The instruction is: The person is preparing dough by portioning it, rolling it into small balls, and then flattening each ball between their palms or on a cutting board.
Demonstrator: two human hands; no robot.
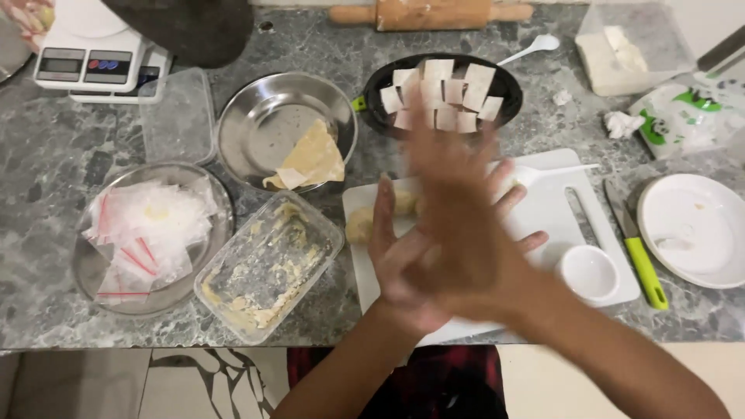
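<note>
A: biggest first?
B: grey marble counter (46, 155) fills the view; white cutting board (543, 209) centre-near, under both hands.
A: hands?
B: left hand (400, 256) and right hand (466, 225) pressed palm to palm over the board, fingers spread; right one on top and motion-blurred; can't tell if anything sits between the palms.
A: dough?
B: pale dough pieces (361, 225) on the board's left part, just far-left of the left hand, partly hidden by it.
A: left side?
B: steel plate (85, 271) near-left w/ clear red-striped small bags (147, 229); steel bowl (264, 116) beyond it w/ thin yellowish wrapper sheets (314, 159); smeared clear plastic tub (268, 264) between plate and board; clear lid (178, 116) and white scale (97, 58) far-left.
A: right side?
B: black pan (380, 85) far-centre w/ white square pieces (442, 93); white plate (698, 229) right; green-handled knife (640, 248) between plate and board; small white cup (588, 273) on the board's near-right corner; rolling pin (431, 12) at far edge.
</note>
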